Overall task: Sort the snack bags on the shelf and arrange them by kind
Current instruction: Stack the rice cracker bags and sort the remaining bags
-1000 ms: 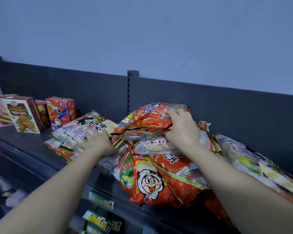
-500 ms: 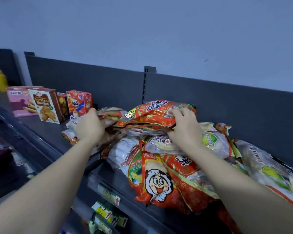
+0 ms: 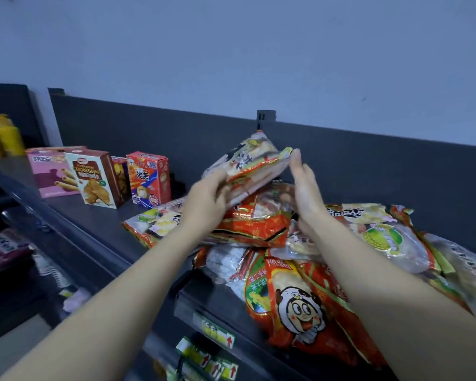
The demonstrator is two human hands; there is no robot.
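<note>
A heap of snack bags lies on the dark shelf [image 3: 88, 226]. My left hand [image 3: 206, 204] grips the lower end of a pale bag with black characters [image 3: 248, 163] and holds it tilted up above the heap. My right hand [image 3: 304, 188] stands beside that bag's right edge with straight fingers, palm facing it, at or just off the edge. Under the hands lies an orange-red bag [image 3: 256, 224]. A red bag with a cartoon face [image 3: 300, 312] hangs over the shelf's front edge. Pale bags with a green fruit picture [image 3: 382, 237] lie to the right.
Upright boxes stand at the left of the shelf: a pink box [image 3: 51, 171], a brown croissant box [image 3: 96, 180] and a red box [image 3: 149, 180]. Yellow packs [image 3: 0, 136] sit further left. Price tags [image 3: 217, 331] line the shelf's front rail. A dark back panel [image 3: 368, 171] stands behind.
My left hand has taken hold of a pale bag and raised it above the heap. My right hand has let go of the orange-red bag and now stands flat beside the raised one.
</note>
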